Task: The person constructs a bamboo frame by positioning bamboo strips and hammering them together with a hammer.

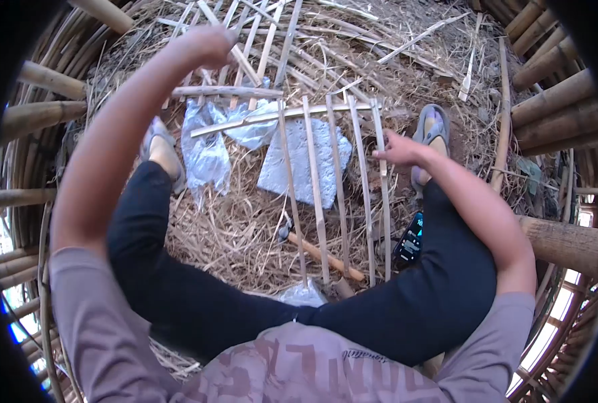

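Observation:
My left hand (213,47) is closed near the upper left, above crossed bamboo strips (269,50); what it holds, if anything, is hidden. At the right, my right hand (401,149) has its fingers on the rightmost upright bamboo strip (383,185) of a comb-like frame. Several upright strips meet a crosswise strip (255,119) at their far ends. Under them lies a flat grey stone block (297,161). A hammer (326,255) with a wooden handle rests across the straw, beneath the strips' near ends.
Clear plastic bags (205,151) lie left of the block. A lit phone (410,240) is beside my right leg. My sandalled feet flank the work. Loose straw (225,235) covers the ground, and bamboo poles (561,245) stand around both sides.

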Tool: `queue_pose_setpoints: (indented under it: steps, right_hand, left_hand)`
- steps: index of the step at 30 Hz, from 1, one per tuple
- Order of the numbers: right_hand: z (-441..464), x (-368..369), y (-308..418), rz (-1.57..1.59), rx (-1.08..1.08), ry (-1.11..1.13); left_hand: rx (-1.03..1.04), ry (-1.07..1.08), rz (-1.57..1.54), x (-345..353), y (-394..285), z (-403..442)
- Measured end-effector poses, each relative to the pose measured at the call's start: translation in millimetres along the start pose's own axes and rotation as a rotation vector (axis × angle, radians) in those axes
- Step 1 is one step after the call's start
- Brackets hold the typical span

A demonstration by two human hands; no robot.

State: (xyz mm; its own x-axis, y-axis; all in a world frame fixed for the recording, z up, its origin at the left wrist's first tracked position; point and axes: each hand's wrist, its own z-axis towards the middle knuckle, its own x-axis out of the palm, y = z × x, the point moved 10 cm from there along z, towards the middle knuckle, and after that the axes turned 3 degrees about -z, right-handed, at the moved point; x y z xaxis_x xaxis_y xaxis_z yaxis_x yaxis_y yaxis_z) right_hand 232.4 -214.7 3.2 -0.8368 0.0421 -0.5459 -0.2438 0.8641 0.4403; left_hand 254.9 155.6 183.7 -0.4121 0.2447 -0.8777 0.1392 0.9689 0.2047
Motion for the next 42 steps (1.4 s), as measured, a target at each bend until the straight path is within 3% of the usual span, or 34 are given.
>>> queue_pose_setpoints:
  steps: [1, 4, 5, 6, 7, 9, 10, 12, 14, 16, 18, 22, 24, 27, 30, 32, 35, 39, 42]
  right_hand:
    - [-5.5, -4.0, 9.9, -0.088, 0.015, -0.007]
    - [3.6, -14.3, 23.0, -0.185, 0.015, -0.012]
    - [5.1, -14.5, 24.7, -0.219, 0.012, -0.022]
    - [3.8, -12.2, 25.0, -0.256, 0.016, -0.029]
    - [-11.2, -13.6, 41.4, -0.326, 0.04, 0.008]
    - [-6.9, -0.8, 35.3, -0.374, -0.013, 0.072]
    - [-2.3, 9.9, 32.1, -0.396, -0.043, 0.114]
    - [-4.4, 29.0, 21.0, -0.262, -0.049, 0.21]
    - [-6.7, 35.6, 12.4, -0.285, -0.091, 0.187]
    - [-15.7, 31.7, 6.6, -0.208, 0.016, 0.236]
    - [-19.4, 24.8, -3.4, -0.24, 0.054, 0.217]
    - [-4.5, 10.0, -47.0, -0.324, 0.032, 0.136]
    - [-5.0, 12.4, -59.5, -0.187, 0.096, 0.218]
    - [-16.5, 5.7, -47.7, -0.133, 0.182, 0.146]
    - [0.2, 11.4, -52.7, -0.169, 0.087, 0.108]
    - [6.4, 18.7, -44.1, -0.228, -0.013, 0.121]
    - [0.1, 30.5, -26.6, -0.369, 0.124, 0.291]
    - [-3.9, 41.0, -9.1, -0.374, 0.191, 0.349]
    - [0.9, 39.6, 4.3, -0.462, 0.086, 0.297]
  left_hand:
    - [0.112, -0.243, 0.007, -29.5, -20.3, -31.0]
    - [0.252, -0.177, -0.313, -41.5, -104.2, -136.8]
    - [0.168, 0.17, -0.177, -27.6, -143.3, -176.5]
    - [0.608, 0.092, -0.263, -34.4, -192.8, -235.5]
    - [0.806, 0.023, -0.241, -22.6, -221.9, -282.8]
    - [1.016, 0.341, -0.421, 14.3, -259.1, -336.1]
    - [0.981, 0.525, -0.641, 33.0, -259.6, -346.8]
    - [0.724, 0.51, -0.274, 54.2, -241.3, -334.6]
    - [0.596, 0.098, 0.113, 45.7, -220.7, -304.7]
    - [0.44, -0.036, 0.369, 38.5, -203.8, -277.8]
    - [0.469, 0.075, 0.117, 51.9, -195.0, -264.9]
    - [0.57, 0.626, -0.38, 92.1, -191.8, -245.6]
    - [0.57, 0.625, -0.355, 118.0, -186.3, -236.4]
    - [0.596, 0.639, -0.143, 145.0, -185.6, -232.4]
    - [0.641, 0.838, -0.2, 143.7, -201.9, -252.4]
    - [0.74, 0.794, -0.386, 126.6, -218.5, -260.3]
    - [0.849, 0.731, -0.597, 106.1, -234.5, -265.9]
    - [0.806, 0.827, -0.479, 117.9, -234.5, -266.7]
    - [0.792, 0.858, -0.449, 122.2, -234.9, -268.4]
